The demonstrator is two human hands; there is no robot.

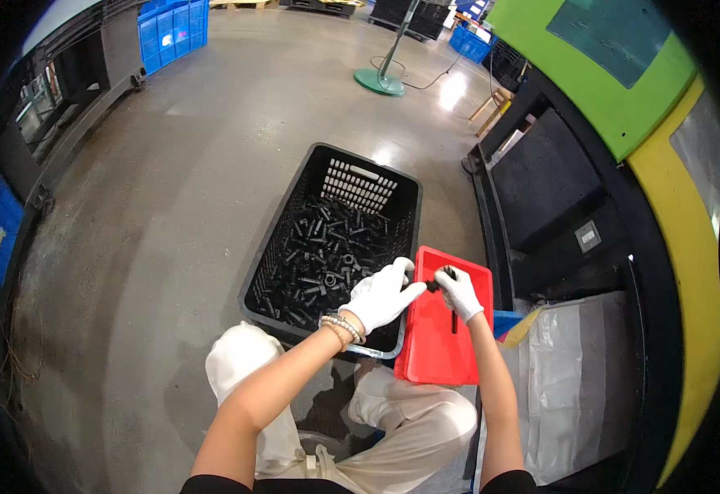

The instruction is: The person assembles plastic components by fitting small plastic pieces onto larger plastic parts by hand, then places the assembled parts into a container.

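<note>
My right hand, in a white glove, is closed around small black bolt-like parts above the red tray. One dark end sticks out toward my left hand, and a thin black length shows below the fingers. My left hand, also gloved, has its thumb and forefinger apart, the thumb tip at or near the dark end. Whether it touches cannot be made out. Beside it stands a black plastic crate with many loose black bolt-like parts inside.
On the right, a green and yellow machine with a dark base rises close by. Grey-white sheeting lies beside my right arm. Ahead, a green round stand base sits on the floor, and a blue crate stands far left.
</note>
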